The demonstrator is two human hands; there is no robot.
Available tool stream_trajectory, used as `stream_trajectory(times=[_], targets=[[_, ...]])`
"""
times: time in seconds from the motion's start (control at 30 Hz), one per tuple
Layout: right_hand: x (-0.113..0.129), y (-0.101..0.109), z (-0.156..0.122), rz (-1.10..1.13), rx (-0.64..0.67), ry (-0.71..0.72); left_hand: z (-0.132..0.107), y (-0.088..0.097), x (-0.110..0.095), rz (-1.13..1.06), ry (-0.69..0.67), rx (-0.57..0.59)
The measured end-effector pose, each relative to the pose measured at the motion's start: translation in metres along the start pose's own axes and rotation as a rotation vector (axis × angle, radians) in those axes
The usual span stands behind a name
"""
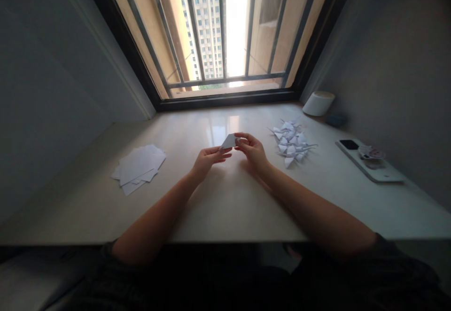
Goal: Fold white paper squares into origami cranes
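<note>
A small folded piece of white paper point(229, 141) is held just above the pale table point(225, 207), in the middle. My left hand point(207, 157) pinches its left lower edge. My right hand point(251, 149) pinches its right side with curled fingers. Both forearms reach in from the near edge of the table.
A loose stack of white paper sheets point(139, 166) lies at the left. A heap of several folded paper cranes point(292, 143) lies right of my hands. Further right are a white phone point(369, 163) with a small object on it, and a white cylinder point(319, 103) by the window point(225, 34).
</note>
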State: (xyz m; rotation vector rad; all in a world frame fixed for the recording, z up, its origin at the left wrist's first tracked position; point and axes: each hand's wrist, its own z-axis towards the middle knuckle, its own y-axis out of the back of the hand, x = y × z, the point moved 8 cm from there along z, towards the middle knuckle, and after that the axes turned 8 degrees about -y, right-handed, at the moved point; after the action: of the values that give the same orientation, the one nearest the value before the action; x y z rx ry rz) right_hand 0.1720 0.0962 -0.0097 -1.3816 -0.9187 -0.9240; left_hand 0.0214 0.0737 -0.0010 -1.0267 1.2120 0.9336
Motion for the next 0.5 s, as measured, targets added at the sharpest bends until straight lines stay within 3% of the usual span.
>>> stream_trajectory(times=[0.3,0.5], targets=[[0.0034,0.0016,-0.0022,-0.017,0.002,0.020,-0.0005,-0.0018,0.0032,0.004,0.024,0.048],[-0.0007,0.0085,-0.0001,-0.043,-0.103,0.037,0.0008,-0.0077,0.0047,0.127,-0.031,0.154]])
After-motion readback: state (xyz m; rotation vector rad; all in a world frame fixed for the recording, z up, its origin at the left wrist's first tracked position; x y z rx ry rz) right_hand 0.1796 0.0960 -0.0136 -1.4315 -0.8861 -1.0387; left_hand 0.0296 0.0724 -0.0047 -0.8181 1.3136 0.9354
